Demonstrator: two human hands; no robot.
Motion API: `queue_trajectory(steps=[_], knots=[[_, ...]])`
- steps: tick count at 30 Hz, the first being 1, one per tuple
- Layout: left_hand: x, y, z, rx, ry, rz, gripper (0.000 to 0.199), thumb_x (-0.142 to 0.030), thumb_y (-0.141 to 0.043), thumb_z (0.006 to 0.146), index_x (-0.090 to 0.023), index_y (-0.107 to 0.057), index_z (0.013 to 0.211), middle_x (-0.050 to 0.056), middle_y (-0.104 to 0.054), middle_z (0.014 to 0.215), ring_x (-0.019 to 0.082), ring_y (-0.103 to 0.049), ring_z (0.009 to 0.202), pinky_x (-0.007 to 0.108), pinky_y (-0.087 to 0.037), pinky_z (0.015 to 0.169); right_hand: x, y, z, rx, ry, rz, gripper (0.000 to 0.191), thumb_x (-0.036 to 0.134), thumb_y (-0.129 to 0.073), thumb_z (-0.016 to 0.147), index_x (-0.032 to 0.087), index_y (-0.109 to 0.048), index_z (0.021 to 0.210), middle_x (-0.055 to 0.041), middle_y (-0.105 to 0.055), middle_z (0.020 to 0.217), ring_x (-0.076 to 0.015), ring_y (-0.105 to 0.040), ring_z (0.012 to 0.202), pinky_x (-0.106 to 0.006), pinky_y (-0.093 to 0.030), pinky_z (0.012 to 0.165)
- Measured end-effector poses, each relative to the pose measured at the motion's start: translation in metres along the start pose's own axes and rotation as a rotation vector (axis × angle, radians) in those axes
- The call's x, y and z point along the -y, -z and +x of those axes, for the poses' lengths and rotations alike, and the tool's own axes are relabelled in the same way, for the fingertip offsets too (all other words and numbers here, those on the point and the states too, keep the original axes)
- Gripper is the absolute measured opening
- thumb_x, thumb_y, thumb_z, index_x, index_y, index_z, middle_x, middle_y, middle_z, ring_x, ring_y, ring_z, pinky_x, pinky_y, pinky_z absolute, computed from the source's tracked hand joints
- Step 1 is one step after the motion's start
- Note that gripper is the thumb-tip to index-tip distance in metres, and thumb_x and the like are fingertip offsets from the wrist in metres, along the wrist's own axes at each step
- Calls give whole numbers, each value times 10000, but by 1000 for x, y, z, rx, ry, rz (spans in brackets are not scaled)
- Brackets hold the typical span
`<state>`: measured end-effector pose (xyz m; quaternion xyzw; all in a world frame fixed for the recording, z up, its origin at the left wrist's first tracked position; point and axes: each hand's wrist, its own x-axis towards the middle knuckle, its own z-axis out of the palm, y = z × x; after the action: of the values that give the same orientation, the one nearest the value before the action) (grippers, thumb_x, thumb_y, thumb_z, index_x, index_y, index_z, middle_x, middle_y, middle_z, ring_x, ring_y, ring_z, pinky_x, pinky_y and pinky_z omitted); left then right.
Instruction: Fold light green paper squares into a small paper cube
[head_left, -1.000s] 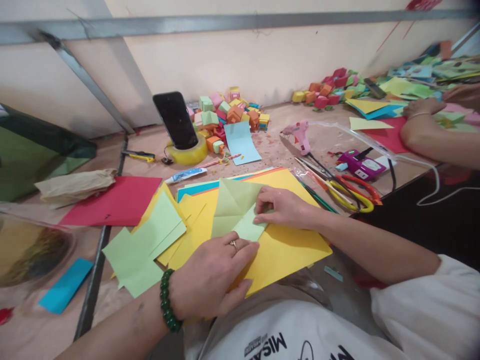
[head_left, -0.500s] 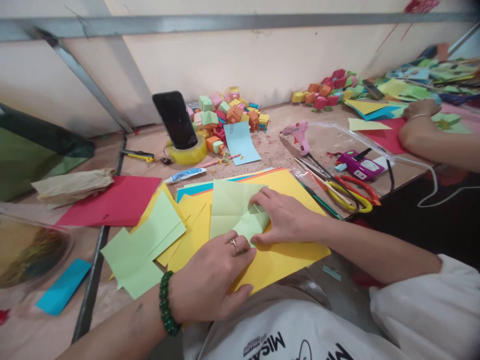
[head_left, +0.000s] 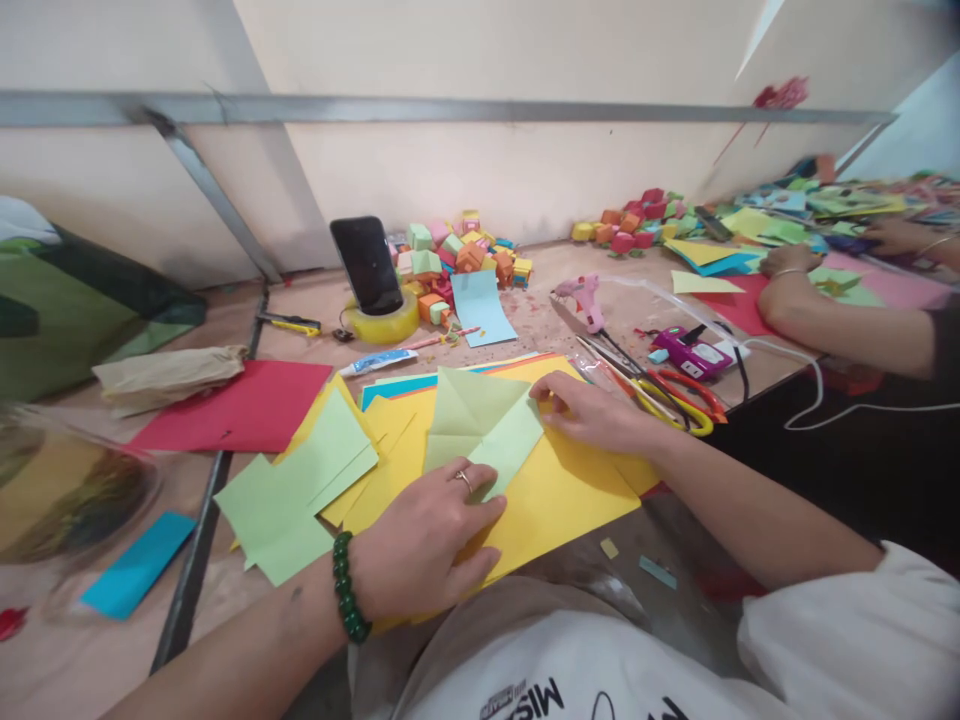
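A creased light green paper (head_left: 466, 403) lies on a stack of yellow sheets (head_left: 566, 480), its lower right part folded over as a slanting band. My left hand (head_left: 424, 535), with a ring and a green bead bracelet, rests on the lower end of the fold, its fingers apart. At the band's upper right end, my right hand (head_left: 589, 412) has its thumb and forefinger closed on the paper's corner. Left of the stack lie more light green sheets (head_left: 300, 500).
Behind stand a phone (head_left: 367, 265) on a tape roll (head_left: 382, 318) and a pile of paper cubes (head_left: 472, 255). A pink glue gun (head_left: 585, 300), scissors (head_left: 686, 395) and a purple power strip (head_left: 694, 352) lie right. Another person's hands are at far right.
The green paper's lower right part now lies folded in a flatter, longer band. My right hand has moved up and outward to its corner. The view has shifted, and another hand shows at far right.
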<state>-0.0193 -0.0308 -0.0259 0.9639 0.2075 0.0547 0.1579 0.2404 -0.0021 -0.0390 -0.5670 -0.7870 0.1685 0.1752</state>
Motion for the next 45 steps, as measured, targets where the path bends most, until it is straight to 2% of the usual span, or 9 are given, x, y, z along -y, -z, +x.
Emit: queue_trajectory(steps=[4, 7, 13, 18, 23, 30, 35, 41, 45], knots=[[-1, 3, 1, 11, 2, 5, 123, -260, -504, 818, -174, -588, 848, 102, -560, 961, 237, -505, 858, 389, -488, 762, 30, 2, -7, -171, 92, -180, 223, 208, -555, 776, 185, -546, 998, -117, -598, 1018, -282, -544, 997, -426, -450, 864], [-2, 3, 1, 17, -1, 13, 134, -255, -512, 814, -173, -596, 878, 104, -560, 963, 242, -501, 865, 395, -484, 777, 48, -1, -13, -204, 163, -235, 365, 293, -616, 765, 167, -541, 1099, -175, -547, 1201, -346, -477, 1135, -512, -404, 947], [-2, 3, 0, 12, -24, 18, 188, -244, -494, 834, -157, -599, 963, 114, -572, 970, 248, -504, 881, 398, -475, 801, 40, -19, -7, 40, 179, -157, 777, 460, -706, 699, 131, -413, 1339, -198, -411, 1413, -345, -363, 1311, -522, -333, 1066], [2, -3, -2, -8, -35, 57, 125, -252, -492, 874, -171, -586, 888, 94, -576, 963, 227, -510, 855, 367, -470, 769, -1, -16, -5, 104, 102, -76, 668, 360, -592, 815, 141, -348, 1397, -169, -385, 1449, -291, -350, 1346, -477, -317, 1102], [5, -14, 2, -73, -27, 168, 101, -198, -477, 905, -165, -572, 913, 80, -607, 923, 203, -539, 828, 333, -485, 745, -23, 0, -17, 5, 121, -113, 641, 228, -532, 803, 212, -326, 1410, -121, -434, 1421, -269, -393, 1328, -479, -342, 1093], [4, -3, 6, -5, 73, 404, 171, -41, -463, 852, -153, -588, 823, 88, -653, 882, 199, -593, 792, 295, -507, 665, 6, 6, -22, -90, 371, -281, 601, 47, -501, 665, 211, -529, 1242, -119, -531, 1346, -263, -509, 1225, -454, -450, 996], [4, -1, 2, -65, 125, 318, 171, -339, -547, 866, -171, -577, 877, 55, -640, 816, 209, -609, 787, 306, -502, 670, 23, -1, -19, -18, 495, -370, 492, 30, -474, 745, 152, -554, 1215, -136, -643, 1187, -234, -619, 1052, -397, -508, 897], [0, -5, 4, -128, 266, 364, 190, -273, -575, 811, -161, -549, 961, 73, -635, 901, 213, -633, 770, 298, -509, 619, 31, -6, -14, 44, 423, -553, 396, 116, -515, 823, 125, -543, 1218, -136, -686, 1073, -230, -679, 838, -342, -523, 718], [3, -7, 4, -190, 125, 416, 169, -147, -539, 819, -155, -577, 983, 128, -614, 1107, 229, -622, 881, 340, -531, 698, 33, -8, -14, 16, 385, -532, 489, 115, -520, 795, 131, -488, 1283, -137, -665, 1124, -233, -676, 870, -334, -521, 718]])
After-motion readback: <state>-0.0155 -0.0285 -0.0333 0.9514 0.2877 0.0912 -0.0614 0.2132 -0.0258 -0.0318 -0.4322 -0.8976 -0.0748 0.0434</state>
